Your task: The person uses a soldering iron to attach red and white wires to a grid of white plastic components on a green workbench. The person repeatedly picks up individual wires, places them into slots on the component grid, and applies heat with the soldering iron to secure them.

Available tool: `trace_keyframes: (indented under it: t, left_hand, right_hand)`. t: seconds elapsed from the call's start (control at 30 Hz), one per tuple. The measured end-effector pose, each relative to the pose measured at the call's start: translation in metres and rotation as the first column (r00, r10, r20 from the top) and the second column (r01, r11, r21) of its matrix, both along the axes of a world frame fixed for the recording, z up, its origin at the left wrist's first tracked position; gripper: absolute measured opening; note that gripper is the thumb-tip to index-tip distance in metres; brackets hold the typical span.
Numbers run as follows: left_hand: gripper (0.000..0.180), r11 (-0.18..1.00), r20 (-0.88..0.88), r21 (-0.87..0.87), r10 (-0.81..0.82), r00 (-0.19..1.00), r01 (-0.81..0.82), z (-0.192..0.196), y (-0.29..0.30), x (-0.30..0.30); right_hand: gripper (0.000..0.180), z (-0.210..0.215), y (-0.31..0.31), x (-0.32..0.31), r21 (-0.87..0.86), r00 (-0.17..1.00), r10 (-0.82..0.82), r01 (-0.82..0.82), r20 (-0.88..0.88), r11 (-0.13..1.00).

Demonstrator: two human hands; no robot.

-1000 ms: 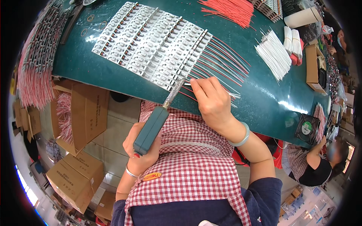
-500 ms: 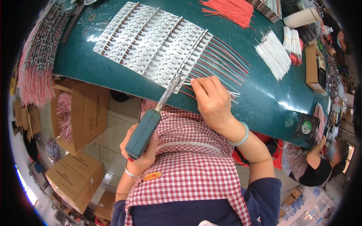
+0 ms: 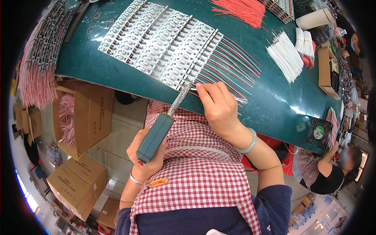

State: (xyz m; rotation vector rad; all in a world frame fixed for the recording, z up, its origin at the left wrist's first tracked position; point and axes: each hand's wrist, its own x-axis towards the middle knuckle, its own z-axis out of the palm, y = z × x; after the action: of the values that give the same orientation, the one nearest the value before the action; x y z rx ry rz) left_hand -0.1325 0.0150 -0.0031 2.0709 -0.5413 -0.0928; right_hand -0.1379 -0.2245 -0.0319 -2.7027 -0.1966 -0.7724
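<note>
My left hand (image 3: 148,167) is wrapped round the dark green handle of a soldering iron (image 3: 155,138). Its long metal shaft points up and to the right, the tip resting at the near right corner of a tray-like panel (image 3: 166,47) of small pale parts in rows. Beside the tip, my right hand (image 3: 219,109) pinches the end of a white wire (image 3: 193,89) against that corner. From the panel's right edge several red and white wires (image 3: 235,64) fan out over the green table (image 3: 274,105), some running under my right hand.
Loose red wires (image 3: 241,11) and white wires (image 3: 285,56) lie beyond, with a cardboard box (image 3: 327,72) at the right. Wired parts (image 3: 41,58) hang over the left edge. A small fan (image 3: 319,133) stands near another person (image 3: 325,166). Cartons (image 3: 76,188) stand lower left.
The soldering iron and my left hand have shifted slightly right and its tip a little down. My right hand has dipped slightly beside it, still pinching the white wire.
</note>
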Motion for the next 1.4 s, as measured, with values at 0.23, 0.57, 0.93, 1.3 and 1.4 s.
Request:
trace_keyframes:
  t: [0.23,0.57,0.93,1.3,1.4]
  left_hand:
    - [0.02,1.0,-0.015,-0.001,0.016,1.0,-0.016,-0.001,-0.001,-0.001]
    - [0.022,0.996,-0.083,-0.065,0.058,0.995,-0.063,-0.007,0.014,-0.009]
    - [0.022,1.0,0.087,-0.027,0.008,0.996,-0.006,-0.002,0.013,-0.006]
    - [0.024,0.999,-0.03,-0.024,0.029,0.999,-0.029,0.0,0.013,-0.009]
    - [0.023,0.999,-0.046,-0.029,0.03,0.998,-0.031,0.0,0.013,-0.009]
  right_hand:
    - [0.033,0.001,0.002,-0.001,-0.019,1.0,-0.006,0.005,-0.028,1.0]
    - [0.034,0.001,0.003,-0.001,-0.014,0.999,-0.014,0.013,-0.045,1.0]
    - [0.029,0.004,0.008,-0.007,0.072,1.0,-0.015,0.015,0.003,0.997]
    - [0.03,-0.004,0.008,-0.009,0.07,1.0,0.029,-0.03,0.012,0.997]
    - [0.03,-0.004,0.008,-0.009,0.067,0.999,0.036,-0.037,0.011,0.997]
